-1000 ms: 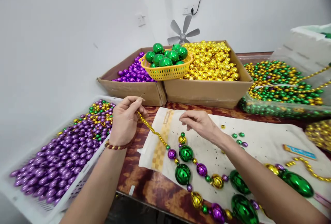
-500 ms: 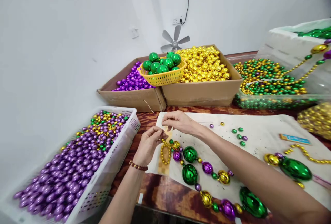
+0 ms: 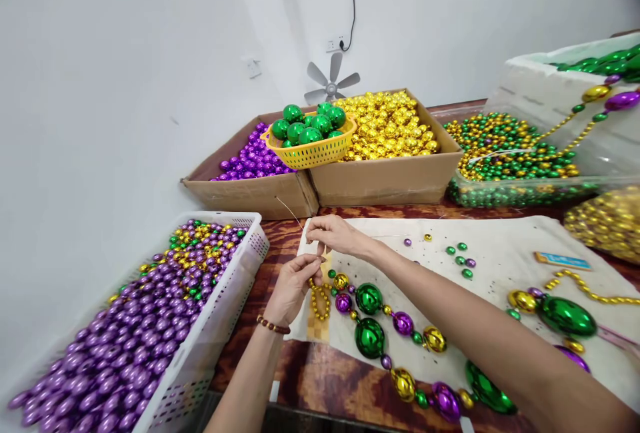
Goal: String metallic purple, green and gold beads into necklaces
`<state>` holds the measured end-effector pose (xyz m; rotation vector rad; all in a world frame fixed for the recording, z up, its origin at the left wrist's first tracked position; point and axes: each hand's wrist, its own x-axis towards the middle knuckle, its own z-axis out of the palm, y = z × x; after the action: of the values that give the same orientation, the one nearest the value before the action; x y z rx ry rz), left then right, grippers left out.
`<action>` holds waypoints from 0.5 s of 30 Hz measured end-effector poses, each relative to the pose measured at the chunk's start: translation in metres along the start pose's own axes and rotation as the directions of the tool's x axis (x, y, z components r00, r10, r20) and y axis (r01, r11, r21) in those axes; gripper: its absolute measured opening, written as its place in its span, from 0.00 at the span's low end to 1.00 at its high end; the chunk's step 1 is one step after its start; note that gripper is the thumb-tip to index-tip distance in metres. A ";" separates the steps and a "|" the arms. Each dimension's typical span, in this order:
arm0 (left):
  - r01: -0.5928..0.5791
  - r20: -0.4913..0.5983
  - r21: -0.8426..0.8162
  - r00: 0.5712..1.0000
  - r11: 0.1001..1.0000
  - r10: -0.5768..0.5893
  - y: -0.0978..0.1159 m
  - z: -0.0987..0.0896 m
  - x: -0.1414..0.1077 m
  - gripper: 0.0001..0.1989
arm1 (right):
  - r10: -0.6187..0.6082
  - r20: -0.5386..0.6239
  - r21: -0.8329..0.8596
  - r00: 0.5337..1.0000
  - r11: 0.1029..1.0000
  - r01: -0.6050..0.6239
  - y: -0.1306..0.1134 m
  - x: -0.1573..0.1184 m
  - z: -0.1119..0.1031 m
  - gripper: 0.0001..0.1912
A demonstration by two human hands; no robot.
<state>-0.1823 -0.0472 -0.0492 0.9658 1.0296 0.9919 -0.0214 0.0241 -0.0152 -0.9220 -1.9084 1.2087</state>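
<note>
My left hand, with a brown bead bracelet at its wrist, is closed in a pinch at the end of a bead necklace. Small gold beads hang in a loop just below its fingertips. Large green, purple and gold balls with small beads between them form two rows across the white cloth. My right hand is closed just above the left one, fingertips pinched. From its fingers a thin white string sticks out up and to the left. The exact spot between the fingertips is hidden.
A white basket of mostly purple beads stands left. Cardboard boxes of purple and gold balls are behind, a yellow basket of green balls on them. At right lie loose beads, another strand and a clear bin.
The view has shifted slightly. My hands stay close together, still pinching, with the right fingertips now nearer the left ones. The necklace lies almost as before.
</note>
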 end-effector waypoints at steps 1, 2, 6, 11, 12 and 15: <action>0.005 -0.012 0.011 1.000 1.000 -0.004 -0.001 -0.001 0.000 0.09 | 0.024 -0.023 -0.020 0.999 0.999 -0.025 0.004 0.002 0.000 0.08; 0.008 -0.025 0.017 1.000 1.000 -0.008 -0.003 -0.002 0.001 0.09 | 0.048 -0.053 -0.042 0.997 0.998 -0.050 0.009 0.003 0.000 0.08; 0.032 -0.076 0.016 0.997 0.999 -0.031 -0.009 -0.012 0.004 0.09 | 0.123 -0.207 -0.118 0.971 0.982 -0.150 0.033 -0.015 -0.016 0.07; 0.088 -0.083 -0.026 0.993 0.996 -0.089 -0.017 -0.024 0.004 0.11 | 0.230 -0.379 -0.228 0.896 0.915 -0.332 0.062 -0.113 -0.091 0.09; 0.102 -0.079 -0.041 0.991 0.994 -0.105 -0.019 -0.026 0.004 0.11 | 0.260 -0.423 -0.259 0.868 0.883 -0.391 0.064 -0.142 -0.114 0.10; 0.152 -0.176 -0.047 0.972 0.987 -0.158 -0.029 -0.037 0.013 0.16 | 0.338 -0.580 -0.340 0.741 0.726 -0.597 0.060 -0.236 -0.183 0.12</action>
<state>-0.2102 -0.0367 -0.0881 0.7663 1.2163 0.9751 0.2648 -0.0750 -0.0519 -1.9210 -1.6182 0.6080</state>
